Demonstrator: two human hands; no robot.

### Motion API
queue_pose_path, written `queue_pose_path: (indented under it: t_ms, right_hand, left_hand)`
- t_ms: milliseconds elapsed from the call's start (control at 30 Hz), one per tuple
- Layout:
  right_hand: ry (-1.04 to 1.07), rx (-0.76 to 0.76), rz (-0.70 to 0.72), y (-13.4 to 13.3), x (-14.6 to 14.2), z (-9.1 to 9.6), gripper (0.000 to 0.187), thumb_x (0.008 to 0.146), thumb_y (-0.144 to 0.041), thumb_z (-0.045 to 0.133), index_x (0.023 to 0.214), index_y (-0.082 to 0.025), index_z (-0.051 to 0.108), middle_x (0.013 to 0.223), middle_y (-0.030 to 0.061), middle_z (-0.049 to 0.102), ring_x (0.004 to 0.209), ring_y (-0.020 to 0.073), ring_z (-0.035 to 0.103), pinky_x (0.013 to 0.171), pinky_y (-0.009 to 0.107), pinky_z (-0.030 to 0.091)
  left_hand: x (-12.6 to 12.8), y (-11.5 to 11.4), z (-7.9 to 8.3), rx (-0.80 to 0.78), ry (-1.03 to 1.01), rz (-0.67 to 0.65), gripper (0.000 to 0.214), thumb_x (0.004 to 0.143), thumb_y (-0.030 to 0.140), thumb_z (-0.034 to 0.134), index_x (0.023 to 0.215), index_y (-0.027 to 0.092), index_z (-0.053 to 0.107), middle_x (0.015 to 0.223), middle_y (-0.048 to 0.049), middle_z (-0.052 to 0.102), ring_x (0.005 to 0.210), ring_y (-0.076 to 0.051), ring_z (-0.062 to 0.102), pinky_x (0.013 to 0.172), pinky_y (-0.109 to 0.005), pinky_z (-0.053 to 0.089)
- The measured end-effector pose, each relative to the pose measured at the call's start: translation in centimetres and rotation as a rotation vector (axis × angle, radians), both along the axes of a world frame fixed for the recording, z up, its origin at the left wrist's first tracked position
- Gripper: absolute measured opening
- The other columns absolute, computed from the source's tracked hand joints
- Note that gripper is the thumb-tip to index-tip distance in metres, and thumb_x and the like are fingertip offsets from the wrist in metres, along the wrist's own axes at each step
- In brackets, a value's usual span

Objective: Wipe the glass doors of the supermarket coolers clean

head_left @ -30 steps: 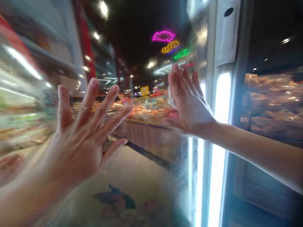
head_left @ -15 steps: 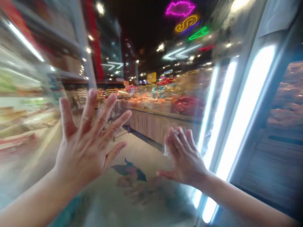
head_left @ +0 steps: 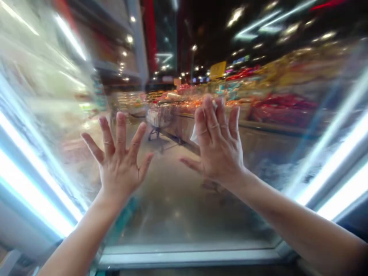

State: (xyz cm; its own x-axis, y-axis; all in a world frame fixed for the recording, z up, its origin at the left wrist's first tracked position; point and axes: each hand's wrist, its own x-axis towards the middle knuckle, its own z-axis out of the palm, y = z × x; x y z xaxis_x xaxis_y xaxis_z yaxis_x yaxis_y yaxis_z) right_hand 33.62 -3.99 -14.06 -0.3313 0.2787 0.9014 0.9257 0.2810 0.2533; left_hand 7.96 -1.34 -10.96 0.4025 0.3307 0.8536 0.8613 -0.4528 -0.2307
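My left hand (head_left: 117,165) is spread wide, fingers pointing up, its palm turned to a see-through glass pane (head_left: 172,218). Nothing shows in it, and it seems to lie flat against the glass. To its right and slightly higher is my right hand (head_left: 221,147), with its fingers close together and the thumb stuck out to the left. A white tissue (head_left: 194,135) peeks out beside the index finger and between the fingertips; the rest is hidden under the palm. The pane's pale lower frame (head_left: 186,257) runs below both hands.
Bright light tubes flank the pane, one set on the left (head_left: 31,195) and another on the right (head_left: 339,184). Beyond the glass stand a shopping cart (head_left: 161,115) and blurred displays with red packages (head_left: 281,109). A yellow sign (head_left: 218,69) hangs farther back.
The view has swung, bringing the lower frame and left light tubes into sight. My right hand has moved up across the pane with the tissue; my left hand stays spread.
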Motion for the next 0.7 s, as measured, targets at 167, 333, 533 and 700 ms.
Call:
queue_pose_path:
  t_ms: [167, 333, 533, 700]
  right_hand:
    - [-0.109, -0.027, 0.081, 0.7, -3.6, -0.1, 0.114, 0.093, -0.071, 0.054, 0.166, -0.011, -0.010, 0.174, 0.0168, 0.015, 0.163, 0.0339, 0.005, 0.132, 0.063, 0.012]
    - [-0.173, -0.029, 0.091, 2.2, -7.4, 2.9, 0.109, 0.097, -0.070, 0.048, 0.166, -0.007, -0.007, 0.174, 0.0184, 0.015, 0.164, 0.0318, 0.002, 0.133, 0.062, 0.006]
    - [-0.345, -0.017, 0.139, 3.0, -10.8, 3.1, 0.106, 0.098, -0.068, 0.049, 0.165, 0.000, 0.002, 0.175, 0.0156, 0.016, 0.163, 0.0257, -0.009, 0.135, 0.053, 0.005]
    - [-0.234, -0.023, 0.102, 3.6, -13.5, 5.9, 0.099, 0.098, -0.071, 0.042, 0.167, -0.008, 0.010, 0.176, 0.0131, 0.012, 0.164, 0.0286, 0.001, 0.134, 0.058, 0.004]
  left_hand:
    - [-2.7, 0.5, 0.0, -0.048, -0.077, -0.001, 0.083, 0.098, 0.043, 0.058, 0.163, 0.043, 0.007, 0.172, 0.0031, -0.013, 0.158, -0.033, -0.020, 0.124, -0.072, -0.019]
    - [-5.3, 1.0, 0.0, -0.012, -0.096, 0.031, 0.080, 0.099, 0.044, 0.056, 0.163, 0.045, 0.009, 0.173, 0.0041, -0.012, 0.159, -0.032, -0.019, 0.125, -0.071, -0.017]
    - [-8.2, 1.3, -0.2, 0.031, -0.125, 0.078, 0.079, 0.100, 0.041, 0.055, 0.163, 0.046, 0.008, 0.173, 0.0051, -0.011, 0.160, -0.031, -0.017, 0.126, -0.072, -0.015]
    - [-10.0, 1.0, -0.6, 0.036, -0.145, 0.127, 0.077, 0.101, 0.040, 0.053, 0.163, 0.049, 0.009, 0.173, 0.0078, -0.012, 0.160, -0.031, -0.018, 0.125, -0.072, -0.016]
